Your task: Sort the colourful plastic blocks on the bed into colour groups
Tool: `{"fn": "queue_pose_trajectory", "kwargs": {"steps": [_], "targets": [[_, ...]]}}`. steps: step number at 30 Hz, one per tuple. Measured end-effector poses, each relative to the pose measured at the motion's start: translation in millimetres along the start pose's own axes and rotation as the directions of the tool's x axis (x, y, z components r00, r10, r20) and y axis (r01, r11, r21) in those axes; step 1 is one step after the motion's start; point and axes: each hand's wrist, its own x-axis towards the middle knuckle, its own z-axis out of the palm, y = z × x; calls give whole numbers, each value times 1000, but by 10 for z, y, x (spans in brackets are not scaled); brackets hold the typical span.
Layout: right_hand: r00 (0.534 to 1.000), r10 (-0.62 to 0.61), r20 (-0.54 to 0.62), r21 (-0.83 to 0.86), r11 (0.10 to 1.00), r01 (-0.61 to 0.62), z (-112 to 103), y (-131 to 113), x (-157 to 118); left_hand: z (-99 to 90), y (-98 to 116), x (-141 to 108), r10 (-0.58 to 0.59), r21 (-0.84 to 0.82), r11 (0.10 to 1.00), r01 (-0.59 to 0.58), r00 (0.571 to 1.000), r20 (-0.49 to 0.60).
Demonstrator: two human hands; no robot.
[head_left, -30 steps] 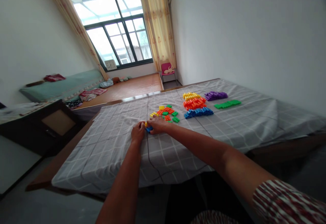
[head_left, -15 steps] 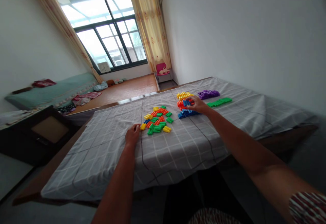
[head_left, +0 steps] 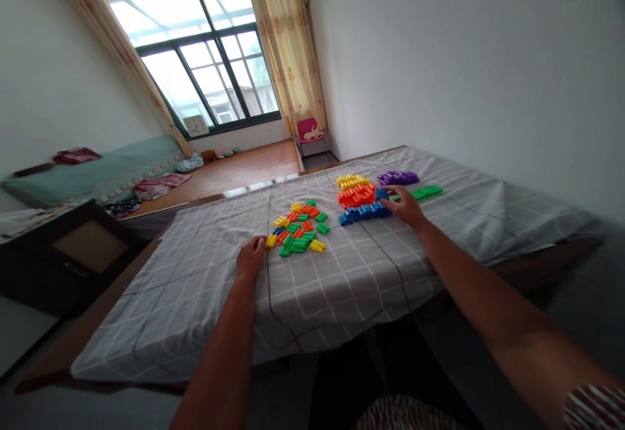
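Between the fingers of my right hand [head_left: 404,206] is a blue block [head_left: 381,194], held at the right end of the orange row [head_left: 357,195]. The blue row [head_left: 364,212] lies just nearer to me, and the yellow row [head_left: 352,181] is behind the orange one. Farther right are a purple row [head_left: 398,178] and a green row [head_left: 427,192], partly hidden by my hand. My left hand [head_left: 250,254] rests on the cloth with curled fingers, beside a yellow block [head_left: 271,241] at the left edge of a mixed pile [head_left: 299,228].
A grey checked cloth [head_left: 342,280] covers the table. The white wall [head_left: 439,58] runs along the right side. Beyond the table are a wooden platform [head_left: 254,167], a pink chair [head_left: 307,128] and a window; a dark cabinet [head_left: 63,260] stands at the left.
My right hand has moved right along the rows with the blue block, uncovering more of the orange and blue rows. My left hand stays beside the pile.
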Motion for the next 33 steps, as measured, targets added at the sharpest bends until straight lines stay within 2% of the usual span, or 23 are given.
{"fn": "queue_pose_trajectory", "kwargs": {"steps": [4,6,10,14,17,19,21,23,27,29,30,33], "targets": [[964,-217,155,-114,965,236,76,-115,-22,23,-16,9,0,7,1000,0,1000,-3],[952,-234,195,-167,949,267,120,-142,-27,25,-19,7,6,13,1000,-6,1000,-3],[955,-199,220,-234,940,250,171,-138,-47,14,-2,-5,14,25,1000,-14,1000,3],[954,-205,220,-233,938,255,122,-164,-64,-2,40,-21,5,26,1000,-6,1000,12],[963,-237,128,-233,937,261,72,-305,-52,-10,77,-34,-7,31,999,6,1000,18],[964,-256,74,-225,937,266,103,-483,-51,-16,100,-45,-17,42,999,17,1000,15],[951,-288,108,-180,936,304,226,-718,-78,-22,123,-58,-24,50,998,24,1000,9],[915,-340,217,-94,926,367,447,-981,-146,-28,141,-72,-24,50,998,24,1000,9],[770,-435,467,60,884,463,1026,-1452,-349,-34,149,-94,-8,35,999,7,1000,19],[709,-434,556,45,867,496,1276,-1617,-434,-32,137,-98,-2,21,1000,2,1000,17],[692,-421,586,15,860,510,1372,-1679,-466,-30,128,-98,0,12,1000,-1,1000,15],[678,-398,618,-53,839,541,1528,-1793,-518,-24,103,-95,16,-12,1000,-16,1000,10]]}}
